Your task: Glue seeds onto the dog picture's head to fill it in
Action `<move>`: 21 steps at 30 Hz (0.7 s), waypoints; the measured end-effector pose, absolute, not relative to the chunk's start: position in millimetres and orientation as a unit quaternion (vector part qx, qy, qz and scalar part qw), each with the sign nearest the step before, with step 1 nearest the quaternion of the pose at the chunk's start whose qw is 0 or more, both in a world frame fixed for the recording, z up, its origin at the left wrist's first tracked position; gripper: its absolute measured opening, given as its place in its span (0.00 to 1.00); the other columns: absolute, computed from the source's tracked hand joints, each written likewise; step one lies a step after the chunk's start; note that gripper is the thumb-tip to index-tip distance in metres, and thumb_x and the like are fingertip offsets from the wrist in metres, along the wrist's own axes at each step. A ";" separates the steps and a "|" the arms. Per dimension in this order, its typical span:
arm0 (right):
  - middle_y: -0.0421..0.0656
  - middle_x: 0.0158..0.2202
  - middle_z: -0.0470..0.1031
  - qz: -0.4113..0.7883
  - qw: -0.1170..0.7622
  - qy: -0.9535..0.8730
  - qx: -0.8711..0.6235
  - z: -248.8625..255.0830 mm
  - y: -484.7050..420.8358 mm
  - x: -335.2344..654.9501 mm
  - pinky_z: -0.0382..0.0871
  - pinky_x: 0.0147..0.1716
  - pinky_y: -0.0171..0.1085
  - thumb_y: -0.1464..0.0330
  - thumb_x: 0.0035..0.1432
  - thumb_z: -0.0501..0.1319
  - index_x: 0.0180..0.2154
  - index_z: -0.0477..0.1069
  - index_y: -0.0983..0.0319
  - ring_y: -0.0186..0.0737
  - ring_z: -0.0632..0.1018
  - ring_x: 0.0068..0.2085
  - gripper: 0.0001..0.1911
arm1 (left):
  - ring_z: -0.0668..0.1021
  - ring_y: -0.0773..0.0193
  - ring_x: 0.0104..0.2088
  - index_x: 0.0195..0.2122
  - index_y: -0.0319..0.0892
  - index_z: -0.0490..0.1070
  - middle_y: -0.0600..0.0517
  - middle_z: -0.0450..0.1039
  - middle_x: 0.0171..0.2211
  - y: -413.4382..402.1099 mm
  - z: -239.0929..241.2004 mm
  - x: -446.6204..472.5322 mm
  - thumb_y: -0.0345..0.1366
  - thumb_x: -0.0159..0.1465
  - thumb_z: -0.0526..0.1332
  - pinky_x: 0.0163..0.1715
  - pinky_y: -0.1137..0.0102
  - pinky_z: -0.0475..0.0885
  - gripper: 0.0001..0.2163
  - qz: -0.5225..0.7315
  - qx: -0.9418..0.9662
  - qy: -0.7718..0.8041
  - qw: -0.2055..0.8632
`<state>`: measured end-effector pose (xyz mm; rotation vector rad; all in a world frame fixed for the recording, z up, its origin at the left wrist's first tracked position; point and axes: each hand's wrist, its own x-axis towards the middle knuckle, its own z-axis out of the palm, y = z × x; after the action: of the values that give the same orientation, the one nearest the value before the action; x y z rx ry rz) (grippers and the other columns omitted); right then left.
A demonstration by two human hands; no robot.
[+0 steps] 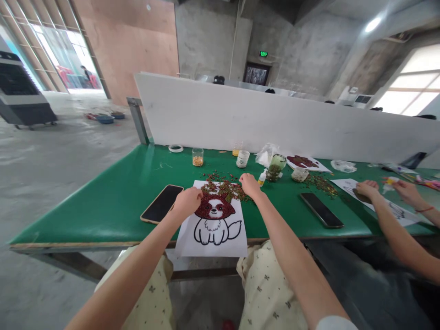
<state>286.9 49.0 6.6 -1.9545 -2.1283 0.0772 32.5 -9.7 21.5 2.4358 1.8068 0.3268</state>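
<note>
Centrally, a white sheet (pixel 220 240) printed with a dog outline is laid at the near edge of the green desk (pixel 103 201), the dog's head being covered with dark red beans. Loose beans (pixel 225 185) are heaped across the sheet's far edge. The left hand (pixel 187 201) is rested on the sheet's left side, loosely clenched with knuckles up. The right hand (pixel 250 184) is bent down into the heap; whether anything is pinched cannot be told. A dark phone (pixel 161 203) is seen just left of the sheet, a second phone (pixel 321 210) well to the right. Small glass cups (pixel 197 156) are set farther back, before a white partition (pixel 275 119). Another person's hands (pixel 367 189) are occupied at the right. The desk is surrounded by a bare concrete floor (pixel 68 146) and grey walls.
</note>
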 end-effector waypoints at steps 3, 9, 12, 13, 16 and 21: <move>0.44 0.42 0.70 0.047 0.132 -0.789 -0.598 10.8 23.5 263.9 0.61 0.43 0.33 0.69 0.64 0.50 0.37 0.67 0.62 0.36 0.68 0.45 0.09 | 0.76 0.60 0.39 0.34 0.42 0.74 0.49 0.75 0.38 -9.2 22.5 31.3 0.28 0.58 0.49 0.36 0.71 0.67 0.14 0.106 0.796 0.594 0.038; 0.45 0.38 0.69 0.057 0.122 -0.892 -0.432 7.5 -34.4 232.5 0.61 0.41 0.35 0.71 0.62 0.53 0.35 0.67 0.64 0.38 0.67 0.41 0.05 | 0.76 0.60 0.38 0.34 0.42 0.73 0.49 0.74 0.37 -12.5 25.6 31.1 0.28 0.58 0.49 0.36 0.70 0.68 0.13 0.111 0.796 0.594 0.031; 0.45 0.37 0.69 0.032 0.110 -0.906 -0.407 8.3 -46.3 230.4 0.61 0.40 0.36 0.72 0.61 0.54 0.35 0.67 0.64 0.38 0.67 0.40 0.04 | 0.76 0.60 0.38 0.34 0.42 0.73 0.49 0.74 0.37 -12.3 25.2 31.6 0.28 0.58 0.49 0.36 0.70 0.68 0.13 0.113 0.797 0.592 0.029; 0.45 0.36 0.69 0.023 0.108 -0.908 -0.404 8.3 -47.4 230.5 0.60 0.40 0.36 0.72 0.61 0.54 0.36 0.67 0.64 0.38 0.67 0.40 0.04 | 0.76 0.60 0.38 0.34 0.42 0.73 0.49 0.74 0.37 -12.0 24.9 31.8 0.28 0.58 0.49 0.35 0.70 0.68 0.13 0.113 0.798 0.591 0.029; 0.45 0.36 0.69 0.013 0.107 -0.906 -0.409 6.7 -46.3 232.0 0.60 0.40 0.36 0.72 0.61 0.55 0.35 0.67 0.64 0.38 0.67 0.39 0.04 | 0.76 0.60 0.37 0.34 0.42 0.73 0.48 0.74 0.37 -11.1 24.0 32.2 0.29 0.58 0.49 0.35 0.70 0.68 0.13 0.113 0.799 0.590 0.029; 0.43 0.35 0.70 0.038 0.117 -0.900 -0.417 5.3 -42.2 235.7 0.60 0.38 0.34 0.72 0.60 0.57 0.33 0.68 0.63 0.36 0.68 0.39 0.03 | 0.76 0.61 0.38 0.34 0.43 0.73 0.49 0.74 0.38 -10.9 23.7 32.6 0.28 0.58 0.49 0.35 0.71 0.68 0.13 0.112 0.800 0.588 0.033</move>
<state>235.7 -42.2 5.3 -1.2211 -2.6359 0.1118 32.6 -10.9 23.7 2.4628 1.8085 0.3454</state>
